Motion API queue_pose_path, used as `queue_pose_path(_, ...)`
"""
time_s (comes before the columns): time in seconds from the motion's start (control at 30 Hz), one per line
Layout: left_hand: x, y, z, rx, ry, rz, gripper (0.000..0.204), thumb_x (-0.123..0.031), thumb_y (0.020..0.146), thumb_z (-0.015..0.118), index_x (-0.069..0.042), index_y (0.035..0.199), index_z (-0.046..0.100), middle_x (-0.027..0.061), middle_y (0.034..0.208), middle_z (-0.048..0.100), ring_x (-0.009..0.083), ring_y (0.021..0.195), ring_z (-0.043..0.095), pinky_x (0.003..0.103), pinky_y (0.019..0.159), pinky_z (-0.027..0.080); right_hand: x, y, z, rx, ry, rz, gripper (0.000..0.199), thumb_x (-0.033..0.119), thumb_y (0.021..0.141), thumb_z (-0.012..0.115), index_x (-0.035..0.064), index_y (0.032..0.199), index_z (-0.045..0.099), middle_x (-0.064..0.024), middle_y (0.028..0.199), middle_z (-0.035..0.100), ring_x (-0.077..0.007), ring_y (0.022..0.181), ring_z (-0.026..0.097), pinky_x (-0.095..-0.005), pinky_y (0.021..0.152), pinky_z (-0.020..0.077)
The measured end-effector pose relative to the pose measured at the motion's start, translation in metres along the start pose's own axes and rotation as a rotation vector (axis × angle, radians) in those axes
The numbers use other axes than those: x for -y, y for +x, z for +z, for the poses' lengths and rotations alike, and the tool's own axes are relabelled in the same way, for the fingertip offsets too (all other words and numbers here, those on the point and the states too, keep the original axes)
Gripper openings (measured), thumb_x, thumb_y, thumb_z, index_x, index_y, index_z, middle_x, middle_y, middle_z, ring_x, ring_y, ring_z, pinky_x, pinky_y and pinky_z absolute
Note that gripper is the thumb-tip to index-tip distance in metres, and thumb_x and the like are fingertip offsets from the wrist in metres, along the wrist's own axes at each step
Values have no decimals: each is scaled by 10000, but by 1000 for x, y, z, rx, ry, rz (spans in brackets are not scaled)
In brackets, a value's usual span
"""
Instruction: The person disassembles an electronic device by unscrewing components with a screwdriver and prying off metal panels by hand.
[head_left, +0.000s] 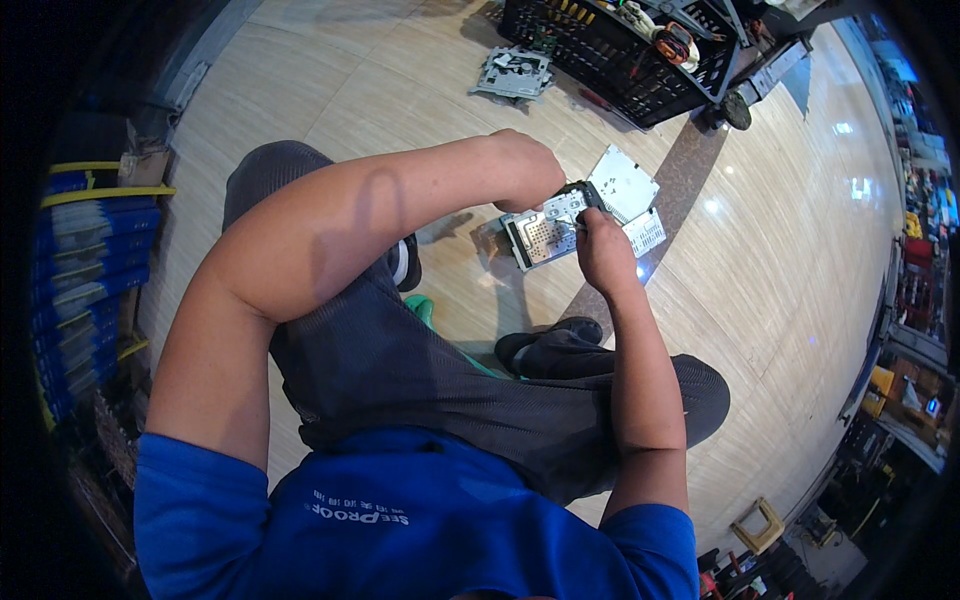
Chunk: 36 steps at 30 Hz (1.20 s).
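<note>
A silver metal electronics unit [539, 234] with perforated holes and black ends is held tilted above the floor, ahead of my knees. My left hand [525, 172] reaches across from the left and grips the unit's far left side with curled fingers. At the unit's right side is my right hand [606, 256], its fingers closed by the dark edge. Whatever that hand pinches is too small to make out. Just beyond the unit lie a pale metal plate [622, 183] and a smaller slotted metal piece [646, 232].
A black plastic crate [625, 70] full of cables and parts stands at the far side. Near it lies another silver mechanism [512, 74]. Blue stacked bins [95, 270] line the left, and cluttered shelves [915, 300] run along the right. A yellowish frame [757, 526] sits lower right.
</note>
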<state>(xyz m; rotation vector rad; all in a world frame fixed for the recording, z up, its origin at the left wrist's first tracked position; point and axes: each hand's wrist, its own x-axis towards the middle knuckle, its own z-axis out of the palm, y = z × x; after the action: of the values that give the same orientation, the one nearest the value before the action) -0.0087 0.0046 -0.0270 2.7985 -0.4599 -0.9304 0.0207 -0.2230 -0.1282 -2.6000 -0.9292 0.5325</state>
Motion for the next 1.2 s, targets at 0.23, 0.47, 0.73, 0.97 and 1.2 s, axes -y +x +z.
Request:
queue_pose_path(0.23, 0, 2, 0, 17, 13, -2, 293, -276, 914, 728, -50, 1096, 693, 179, 1056, 734, 354, 1043, 707, 472, 853, 568, 1, -2, 1, 26, -66, -64, 150, 78, 946, 493, 18, 1026, 605, -258, 1009, 664, -447, 922, 682, -530, 796, 550)
queue_pose_path(0.47, 0, 3, 1, 9, 26, -2, 286, -278, 914, 725, -49, 1084, 696, 175, 1051, 736, 348, 1038, 711, 466, 842, 572, 5, -4, -1, 37, -84, -93, 134, 73, 941, 497, 7, 1003, 596, -254, 1004, 664, -445, 884, 686, -530, 769, 561)
queue_pose_path(0.73, 1, 3, 1, 9, 14, 4, 290, -283, 905, 739, -54, 1079, 700, 173, 1053, 738, 348, 1044, 712, 468, 847, 570, 3, -3, 0, 67, -75, -46, 161, 131, 938, 606, 13, 1047, 623, -238, 1029, 673, -433, 944, 671, -514, 816, 539)
queue_pose_path(0.97, -1, 2, 2, 16, 12, 3, 305, -288, 907, 739, -51, 1094, 700, 177, 1067, 738, 349, 1049, 710, 470, 854, 568, 5, -3, 1, 53, -83, -48, 185, 170, 946, 632, 15, 1045, 624, -237, 1011, 679, -433, 922, 674, -515, 797, 540)
queue_pose_path(1.2, -2, 3, 1, 35, 18, -5, 317, -289, 920, 725, -46, 1121, 687, 184, 1097, 728, 352, 1078, 698, 469, 880, 562, 7, -3, 1, 55, -84, -38, 195, 177, 954, 627, 18, 1066, 628, -242, 1021, 685, -439, 928, 675, -522, 802, 538)
